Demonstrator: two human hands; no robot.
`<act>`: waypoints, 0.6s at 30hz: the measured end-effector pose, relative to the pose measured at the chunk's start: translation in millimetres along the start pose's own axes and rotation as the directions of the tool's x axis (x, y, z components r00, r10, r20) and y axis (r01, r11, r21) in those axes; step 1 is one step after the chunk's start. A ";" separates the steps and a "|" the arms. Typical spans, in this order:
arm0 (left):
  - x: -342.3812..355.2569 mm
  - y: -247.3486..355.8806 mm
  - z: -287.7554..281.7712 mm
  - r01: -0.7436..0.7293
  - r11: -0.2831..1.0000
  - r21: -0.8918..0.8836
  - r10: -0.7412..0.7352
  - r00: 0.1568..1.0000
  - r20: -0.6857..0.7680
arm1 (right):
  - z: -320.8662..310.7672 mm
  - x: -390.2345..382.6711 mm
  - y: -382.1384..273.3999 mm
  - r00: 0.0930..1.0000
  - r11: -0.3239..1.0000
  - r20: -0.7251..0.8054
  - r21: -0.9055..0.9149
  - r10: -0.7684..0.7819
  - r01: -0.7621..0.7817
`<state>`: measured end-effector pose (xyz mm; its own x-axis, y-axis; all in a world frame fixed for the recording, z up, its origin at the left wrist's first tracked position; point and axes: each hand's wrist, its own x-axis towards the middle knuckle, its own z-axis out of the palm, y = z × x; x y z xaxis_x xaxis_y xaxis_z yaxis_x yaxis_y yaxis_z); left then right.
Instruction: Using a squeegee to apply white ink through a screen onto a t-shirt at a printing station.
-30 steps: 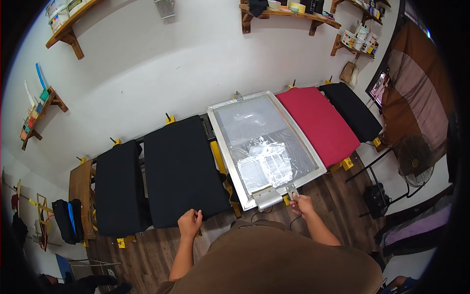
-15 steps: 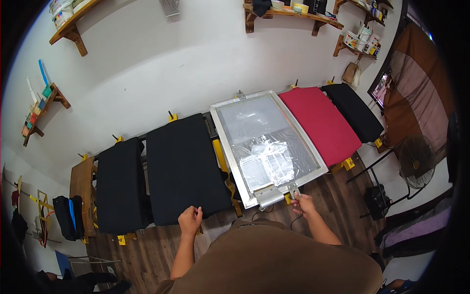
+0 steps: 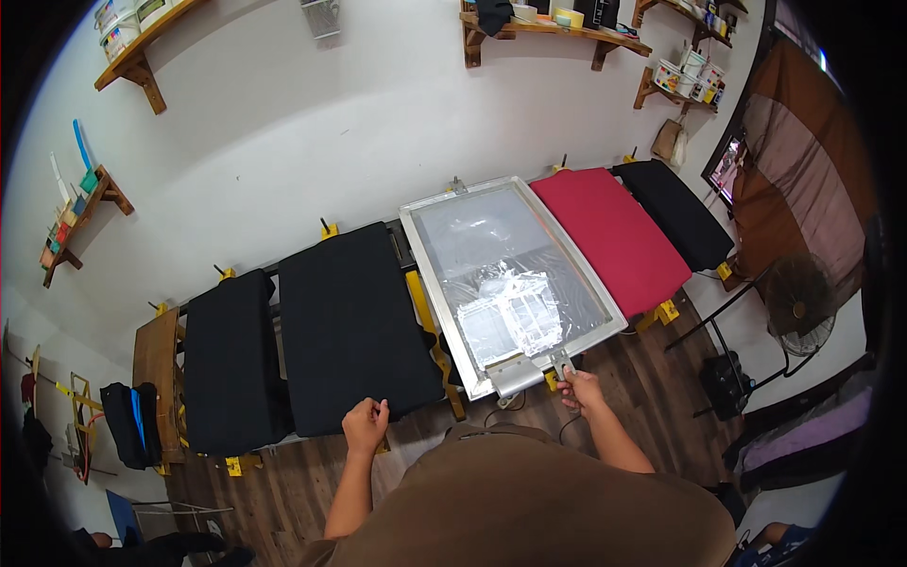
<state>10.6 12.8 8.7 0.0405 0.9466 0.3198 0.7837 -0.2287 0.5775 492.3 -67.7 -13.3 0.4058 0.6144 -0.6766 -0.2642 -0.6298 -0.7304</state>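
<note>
My right hand (image 3: 579, 389) grips a metal clamp (image 3: 562, 367) on the near edge of a metal-framed screen (image 3: 506, 225). A clear film and shiny taped patches cover part of its mesh. My left hand (image 3: 367, 423) is loosely closed at the front edge of a black-covered platen (image 3: 350, 326), left of the screen; what it holds, if anything, is hidden. Another black-covered platen (image 3: 227, 359) lies farther left. A red-covered platen (image 3: 614, 241) sits right of the screen, with a smaller black one (image 3: 673, 213) beyond it.
Wooden shelves (image 3: 557, 33) with tubs and tape hang on the white wall. At right are a standing fan (image 3: 798, 302), a black object (image 3: 726, 387) on the floor and a brown curtain (image 3: 794, 161). A wooden board (image 3: 153, 378) and yellow brackets (image 3: 669, 314) edge the row.
</note>
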 end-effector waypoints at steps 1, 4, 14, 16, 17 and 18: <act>-0.4 -0.3 -0.4 -0.008 1.000 -0.003 0.008 1.000 0.004 | 0.3 0.1 0.8 1.000 1.000 -0.001 0.001 0.000 0.000; -1.3 0.7 -1.0 -0.005 1.000 -0.011 0.005 1.000 0.016 | 0.7 -0.1 0.6 1.000 1.000 -0.013 -0.002 0.000 0.000; -7.5 -2.2 0.2 0.017 0.995 0.098 -0.007 0.995 -0.100 | 2.2 -1.3 -2.5 1.000 0.999 -0.019 -0.021 0.023 -0.023; -7.2 -4.0 -0.4 0.021 0.993 0.112 -0.008 0.994 -0.112 | 2.8 -1.7 -2.3 1.000 1.000 -0.019 -0.018 0.022 -0.022; -7.6 -3.5 -0.2 0.022 0.993 0.112 -0.010 0.994 -0.113 | 2.7 -1.5 -2.0 1.000 1.000 -0.020 -0.017 0.023 -0.023; -7.7 -3.1 0.1 0.026 0.995 0.099 -0.016 0.995 -0.101 | 2.5 -1.1 -1.9 0.999 1.000 -0.020 -0.016 0.025 -0.025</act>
<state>8.0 6.2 4.4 -0.0346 0.9223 0.3849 0.8417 -0.1807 0.5087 490.2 -66.0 -11.4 0.4167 0.5891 -0.6923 -0.2605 -0.6522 -0.7119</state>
